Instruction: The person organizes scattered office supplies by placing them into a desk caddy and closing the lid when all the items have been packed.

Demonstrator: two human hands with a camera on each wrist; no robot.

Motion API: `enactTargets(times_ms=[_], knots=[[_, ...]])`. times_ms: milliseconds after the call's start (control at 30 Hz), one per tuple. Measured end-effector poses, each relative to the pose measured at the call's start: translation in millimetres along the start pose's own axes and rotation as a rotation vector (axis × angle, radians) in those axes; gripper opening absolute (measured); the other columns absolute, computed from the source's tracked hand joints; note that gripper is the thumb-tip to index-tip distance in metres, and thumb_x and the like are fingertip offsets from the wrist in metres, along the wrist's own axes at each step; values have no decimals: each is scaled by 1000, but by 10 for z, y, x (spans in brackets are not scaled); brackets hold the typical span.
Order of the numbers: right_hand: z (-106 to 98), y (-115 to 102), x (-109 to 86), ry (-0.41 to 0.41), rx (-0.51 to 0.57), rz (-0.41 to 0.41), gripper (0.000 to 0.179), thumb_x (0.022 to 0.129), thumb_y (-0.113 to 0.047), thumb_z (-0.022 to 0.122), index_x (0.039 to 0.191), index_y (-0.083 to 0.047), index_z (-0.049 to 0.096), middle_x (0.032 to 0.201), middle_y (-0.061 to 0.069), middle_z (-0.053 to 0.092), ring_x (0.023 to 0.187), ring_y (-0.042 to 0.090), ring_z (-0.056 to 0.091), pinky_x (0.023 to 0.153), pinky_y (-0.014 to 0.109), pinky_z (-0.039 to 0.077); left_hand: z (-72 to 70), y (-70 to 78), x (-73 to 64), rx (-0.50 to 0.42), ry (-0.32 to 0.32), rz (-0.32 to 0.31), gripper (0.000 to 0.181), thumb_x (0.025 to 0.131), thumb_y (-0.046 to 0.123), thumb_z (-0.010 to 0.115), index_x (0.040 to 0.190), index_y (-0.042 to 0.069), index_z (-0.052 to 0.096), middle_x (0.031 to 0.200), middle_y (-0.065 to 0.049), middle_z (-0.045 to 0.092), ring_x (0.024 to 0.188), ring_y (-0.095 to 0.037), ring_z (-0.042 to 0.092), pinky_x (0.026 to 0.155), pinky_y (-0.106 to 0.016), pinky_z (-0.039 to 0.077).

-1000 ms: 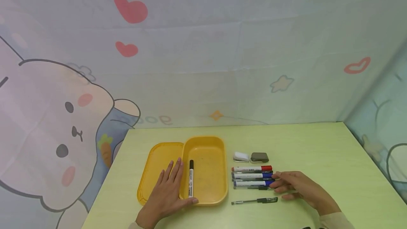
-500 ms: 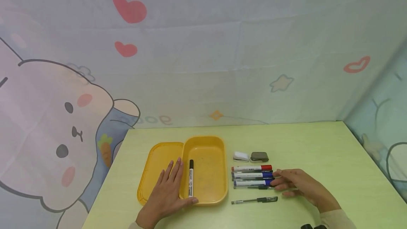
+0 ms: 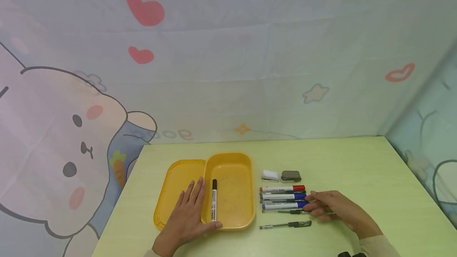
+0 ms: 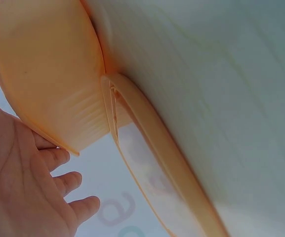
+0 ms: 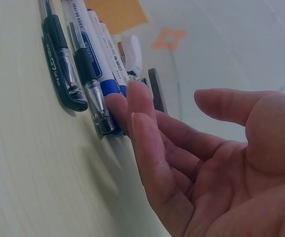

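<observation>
My left hand [image 3: 189, 219] lies with straight, spread fingers along the left rim of a yellow plastic box [image 3: 235, 193]; its thumb reaches over the near corner. Inside the box is a black-capped marker [image 3: 214, 201]. Over the right ends of a row of pens hovers my right hand [image 3: 339, 211], fingers loosely bent, thumb apart in the right wrist view. Its fingertips are right at the blue caps of two whiteboard markers [image 3: 282, 196] and at a clear-capped gel pen [image 5: 97, 98]. A red-capped marker [image 3: 280, 189] tops the row. Nearer lies another gel pen [image 3: 285, 225].
The yellow lid [image 3: 173, 185] lies left of the box, partly under the left hand. A white stapler-like object [image 3: 270, 175] and a dark grey one [image 3: 291, 176] sit behind the markers. A printed cloth [image 3: 228, 70] hangs behind the table [image 3: 357, 169].
The right fingers have shifted only slightly at the cap ends, and a thin pen-like line now shows beneath them. The left hand, box and markers have stayed put.
</observation>
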State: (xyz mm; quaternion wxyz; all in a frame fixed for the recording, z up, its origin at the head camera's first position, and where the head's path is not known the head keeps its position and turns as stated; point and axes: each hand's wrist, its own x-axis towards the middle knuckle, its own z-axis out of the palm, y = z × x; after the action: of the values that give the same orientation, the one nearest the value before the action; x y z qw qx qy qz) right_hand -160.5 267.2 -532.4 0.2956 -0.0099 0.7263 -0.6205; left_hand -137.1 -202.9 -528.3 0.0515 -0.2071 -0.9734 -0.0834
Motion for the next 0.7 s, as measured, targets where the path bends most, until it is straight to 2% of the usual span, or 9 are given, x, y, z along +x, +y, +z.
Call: enactTargets(times_ms=[200, 700], knots=[[-6, 1, 19, 10, 1, 9, 60, 106, -47, 48, 127, 7, 64, 112, 13, 76, 82, 12, 71, 72, 29, 60, 0, -3, 2, -12, 10, 6, 121, 81, 86, 51, 161, 1, 19, 170, -13, 17, 154, -39, 21, 118, -61, 29], [-2, 39, 18, 48, 2, 36, 60, 106, -43, 50, 130, 11, 59, 106, 14, 77, 74, 10, 72, 69, 27, 60, 7, -7, -3, -36, 5, -3, 120, 82, 85, 51, 162, 2, 19, 170, -12, 16, 155, -38, 20, 118, -62, 29]])
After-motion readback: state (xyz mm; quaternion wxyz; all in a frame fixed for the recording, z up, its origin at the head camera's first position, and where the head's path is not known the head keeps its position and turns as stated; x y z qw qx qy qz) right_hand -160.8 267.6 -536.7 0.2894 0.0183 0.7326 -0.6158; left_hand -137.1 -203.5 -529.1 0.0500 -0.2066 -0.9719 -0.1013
